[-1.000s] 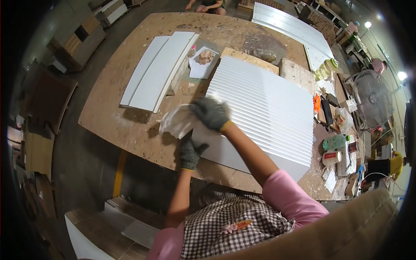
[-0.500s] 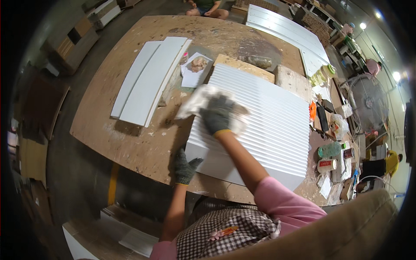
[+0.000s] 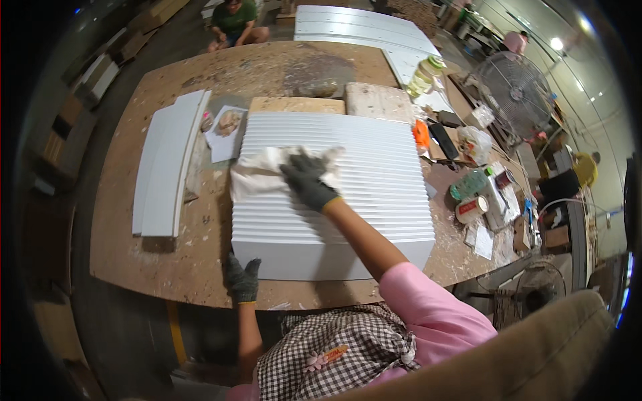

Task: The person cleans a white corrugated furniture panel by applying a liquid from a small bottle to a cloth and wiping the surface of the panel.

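— While the right hand [image 3: 309, 182], dark-gloved, presses a crumpled white cloth [image 3: 267, 172] flat-palmed onto the white ribbed rectangular panel [image 3: 348, 200] at centre frame, how much looks covered?

— Only the upper-left patch lies under the cloth; judging by that, most ribs remain. The left hand [image 3: 242, 281], fingers spread, braces the panel's lower-left corner.

— Obstacles?

— Flat white boards [image 3: 167, 170] left, bottles and clutter right, nothing on the panel itself.

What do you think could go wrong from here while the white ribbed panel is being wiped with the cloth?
1. The ribbed white panel lies close to the table's near edge; a hard push from the right hand might shift it, though the left hand braces its corner.
2. The table looks dusty, so the cloth, hanging off the panel's left edge, could pick up grit.
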`<state>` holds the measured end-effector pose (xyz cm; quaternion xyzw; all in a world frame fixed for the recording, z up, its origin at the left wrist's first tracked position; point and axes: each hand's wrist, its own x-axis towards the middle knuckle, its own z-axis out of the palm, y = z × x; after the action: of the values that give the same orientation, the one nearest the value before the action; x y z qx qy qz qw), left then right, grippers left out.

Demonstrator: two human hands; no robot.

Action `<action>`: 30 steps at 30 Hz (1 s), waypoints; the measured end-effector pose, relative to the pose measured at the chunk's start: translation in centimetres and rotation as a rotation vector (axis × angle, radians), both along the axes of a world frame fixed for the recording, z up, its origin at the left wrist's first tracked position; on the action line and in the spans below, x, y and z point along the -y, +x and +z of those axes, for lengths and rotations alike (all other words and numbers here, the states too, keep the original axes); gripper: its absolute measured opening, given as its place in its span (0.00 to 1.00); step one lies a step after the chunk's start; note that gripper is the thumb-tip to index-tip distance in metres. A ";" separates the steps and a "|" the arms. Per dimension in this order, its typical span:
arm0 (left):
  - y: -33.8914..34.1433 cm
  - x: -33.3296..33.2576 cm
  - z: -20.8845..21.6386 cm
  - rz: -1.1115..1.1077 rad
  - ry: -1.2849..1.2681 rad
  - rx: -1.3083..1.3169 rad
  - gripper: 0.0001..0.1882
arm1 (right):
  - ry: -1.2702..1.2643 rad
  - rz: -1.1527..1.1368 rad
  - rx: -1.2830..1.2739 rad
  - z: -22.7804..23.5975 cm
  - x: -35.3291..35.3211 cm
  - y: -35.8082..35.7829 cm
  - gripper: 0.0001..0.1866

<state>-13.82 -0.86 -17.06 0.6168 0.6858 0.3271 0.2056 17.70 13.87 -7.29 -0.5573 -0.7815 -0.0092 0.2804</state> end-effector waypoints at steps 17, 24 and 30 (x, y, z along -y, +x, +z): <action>0.6 0.0 -1.3 0.002 0.007 -0.220 0.45 | -0.088 -0.457 -0.257 8.6 4.5 32.9 0.17; 1.2 0.5 0.2 0.016 0.113 0.015 0.54 | -0.205 -0.697 0.536 -3.4 -6.6 9.7 0.29; 0.2 1.0 0.1 -0.001 0.030 -0.049 0.53 | -0.141 0.037 -0.098 3.2 -14.9 -9.3 0.17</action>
<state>-13.67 -1.85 -16.91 0.6280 0.6853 0.3222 0.1794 8.39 28.76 -4.12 -0.5611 -0.7755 0.0784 0.2786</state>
